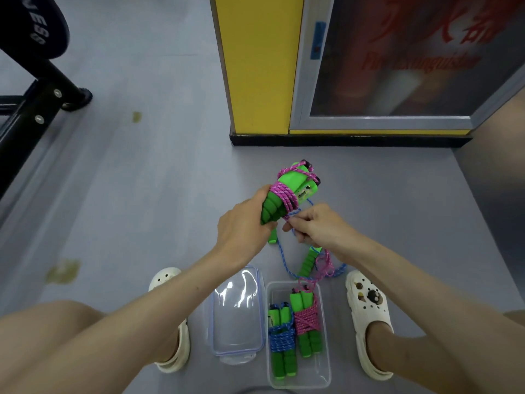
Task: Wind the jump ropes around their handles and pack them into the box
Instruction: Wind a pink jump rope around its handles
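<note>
left hand (pixel 241 223) grips the green handles (pixel 287 194), held above the floor, pink rope (pixel 284 196) wound round them. right hand (pixel 309 226) fingers pinch the rope's loose end just below. clear box (pixel 324 373) on floor between the feet, two wound ropes inside; lid (pixel 235 311) beside it, unwound ropes (pixel 309 263) just beyond.

The box (pixel 318 375) stands open, loose ropes (pixel 326 265) crossing its far rim.

Probably a gym: weight plate (pixel 31 24), rack (pixel 37 109).
</note>
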Available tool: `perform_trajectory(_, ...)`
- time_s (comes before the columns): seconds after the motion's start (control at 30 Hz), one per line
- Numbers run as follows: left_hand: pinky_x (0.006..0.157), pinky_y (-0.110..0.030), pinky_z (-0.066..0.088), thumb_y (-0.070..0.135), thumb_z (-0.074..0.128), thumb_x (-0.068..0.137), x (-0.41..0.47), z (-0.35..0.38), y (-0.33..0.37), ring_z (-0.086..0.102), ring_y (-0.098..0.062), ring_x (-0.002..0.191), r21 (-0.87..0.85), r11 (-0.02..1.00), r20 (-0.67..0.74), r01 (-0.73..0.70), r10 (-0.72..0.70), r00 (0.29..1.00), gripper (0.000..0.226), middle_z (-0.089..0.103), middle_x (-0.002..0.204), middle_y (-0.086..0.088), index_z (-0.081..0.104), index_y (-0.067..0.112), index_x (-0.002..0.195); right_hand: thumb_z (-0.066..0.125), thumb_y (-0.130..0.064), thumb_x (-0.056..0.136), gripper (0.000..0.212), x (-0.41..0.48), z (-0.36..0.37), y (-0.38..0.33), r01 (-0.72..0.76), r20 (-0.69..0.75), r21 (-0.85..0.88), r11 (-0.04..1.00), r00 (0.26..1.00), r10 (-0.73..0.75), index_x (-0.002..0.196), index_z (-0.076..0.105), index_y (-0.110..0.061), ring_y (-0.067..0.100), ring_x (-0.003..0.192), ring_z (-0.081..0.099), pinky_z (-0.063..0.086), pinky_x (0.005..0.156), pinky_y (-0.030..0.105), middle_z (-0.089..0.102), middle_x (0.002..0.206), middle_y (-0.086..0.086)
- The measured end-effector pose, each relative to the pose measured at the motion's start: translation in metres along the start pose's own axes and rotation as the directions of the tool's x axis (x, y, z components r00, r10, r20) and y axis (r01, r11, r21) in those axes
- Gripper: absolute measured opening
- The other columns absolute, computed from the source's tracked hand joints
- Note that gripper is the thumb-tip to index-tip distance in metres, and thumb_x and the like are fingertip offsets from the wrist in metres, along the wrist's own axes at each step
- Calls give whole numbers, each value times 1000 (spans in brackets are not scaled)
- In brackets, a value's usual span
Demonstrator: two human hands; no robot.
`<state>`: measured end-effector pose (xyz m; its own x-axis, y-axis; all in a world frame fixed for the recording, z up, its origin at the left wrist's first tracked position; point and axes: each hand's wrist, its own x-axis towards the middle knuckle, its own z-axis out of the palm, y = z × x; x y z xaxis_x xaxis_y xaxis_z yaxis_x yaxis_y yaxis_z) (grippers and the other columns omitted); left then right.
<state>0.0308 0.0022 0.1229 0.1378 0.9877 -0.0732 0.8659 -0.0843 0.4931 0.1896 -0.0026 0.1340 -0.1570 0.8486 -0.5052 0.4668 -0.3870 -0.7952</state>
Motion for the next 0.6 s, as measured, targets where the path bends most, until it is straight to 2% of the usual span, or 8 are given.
perform_trajectory(0.13, 64, -32, 44, 28, 60, 90, -3, 8, 2, 61, -27, 87, 169, 983, -58, -73, 83, 995, 66, 59, 103, -3, 23, 35, 145, 44, -11, 99, 22, 2, 5, 1, -29, 32, 135, 990, 999, 25, 99, 63, 0, 0, 35, 36, 31, 42, 14, 49, 64, 4)
perform_trajectory(0.27, 60, -31, 36, 23, 56, 91, -3, 10, 4, 60, -27, 85, 263, 962, -78, -68, 92, 993, 65, 56, 101, -4, 22, 32, 146, 51, -12, 97, 20, 4, 1, -1, -92, 10, 285, 954, 996, 93, 87, 65, 0, 5, 36, 46, 40, 42, 16, 56, 61, 8)
perform_trajectory(0.43, 57, -32, 31, 14, 54, 91, -3, 11, 11, 53, -24, 85, 394, 918, -115, -46, 98, 988, 69, 52, 102, -5, 18, 30, 147, 54, -11, 95, 19, 8, -1, -3, -58, 22, 268, 962, 998, 54, 82, 65, -2, 5, 36, 38, 32, 42, 16, 56, 62, 7)
perform_trajectory(0.53, 55, -32, 30, 11, 58, 88, -3, 11, 10, 49, -24, 80, 399, 916, -116, -44, 98, 988, 71, 52, 98, -7, 23, 26, 147, 47, -7, 98, 20, 8, 2, -2, -63, 67, 323, 944, 997, 44, 87, 63, -2, 3, 39, 39, 32, 41, 14, 59, 65, 5)
perform_trajectory(0.6, 51, -30, 28, 10, 68, 79, -3, 14, 7, 53, -27, 73, 355, 931, -127, -88, 141, 982, 74, 56, 88, -9, 36, 22, 144, 43, -4, 99, 20, 9, 2, -1, -92, 88, 419, 903, 994, 61, 89, 61, 0, 3, 40, 41, 34, 40, 13, 62, 68, 7)
